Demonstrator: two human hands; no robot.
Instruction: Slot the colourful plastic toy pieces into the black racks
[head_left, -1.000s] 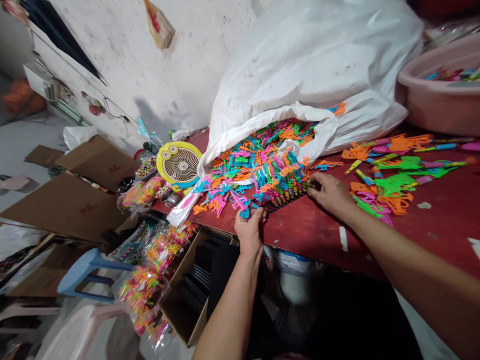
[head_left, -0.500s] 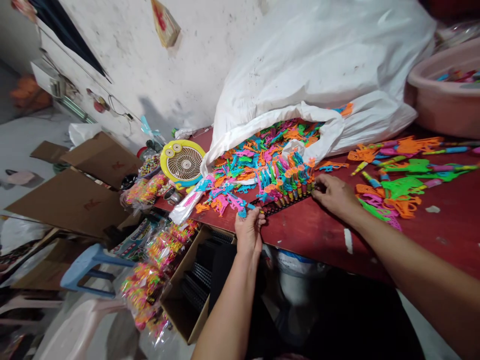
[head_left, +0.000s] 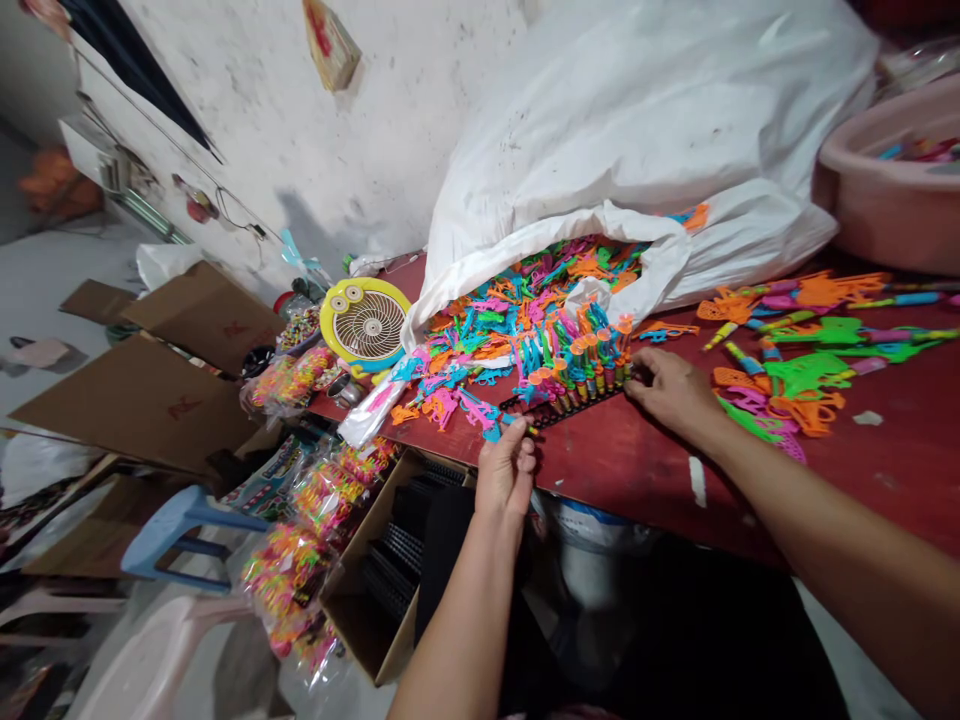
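Observation:
A long black perforated rack (head_left: 555, 412) lies on the red table, with a row of colourful plastic toys on short striped stems (head_left: 592, 365) standing upright in it. My right hand (head_left: 671, 388) has its thumb and fingers closed on the rack's right end. At the other end, my left hand (head_left: 506, 468) pinches a blue plastic toy (head_left: 493, 432); its yellow-tipped stem points right, beside the rack's near edge. Whether the stem touches the rack is hard to tell. Behind the rack, loose bright toys (head_left: 457, 375) spill from a large white sack (head_left: 637, 120).
More stemmed toys (head_left: 810, 375) lie on the table (head_left: 847, 490) to the right, by a pink basin (head_left: 885, 190). A yellow fan (head_left: 367, 325) stands at the left. Below the table edge are a carton (head_left: 352, 610) of black racks, bagged toys (head_left: 292, 570) and a blue stool (head_left: 180, 530).
My left hand has shifted slightly right and down with the blue toy, and the stem's yellow tip now shows past the fingers. My right hand stays on the rack's end.

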